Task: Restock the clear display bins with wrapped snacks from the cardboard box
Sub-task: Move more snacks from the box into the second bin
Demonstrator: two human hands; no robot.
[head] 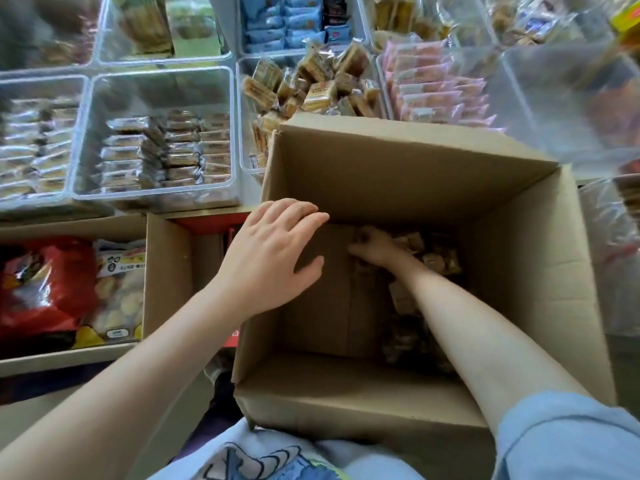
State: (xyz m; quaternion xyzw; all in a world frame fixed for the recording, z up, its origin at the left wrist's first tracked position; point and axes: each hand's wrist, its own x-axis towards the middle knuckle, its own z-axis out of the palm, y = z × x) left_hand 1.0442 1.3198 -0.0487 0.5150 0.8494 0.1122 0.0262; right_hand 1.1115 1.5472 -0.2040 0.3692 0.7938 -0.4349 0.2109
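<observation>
The right hand (pixel 372 247) grabs wrapped snacks (pixel 408 244) deep in the cardboard box (pixel 519 271), mid-frame. The left hand (pixel 273 258) rests flat, loose, on its rim.

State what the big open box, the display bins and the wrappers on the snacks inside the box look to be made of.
Cardboard box: brown, matte corrugated cardboard, judging by its creased flaps and raw edges.
Display bins: clear, glossy rigid plastic; the contents show through and the rims catch light.
Snack wrappers in the box: probably thin clear plastic film, shiny and crinkled, though shadow leaves this uncertain.
</observation>
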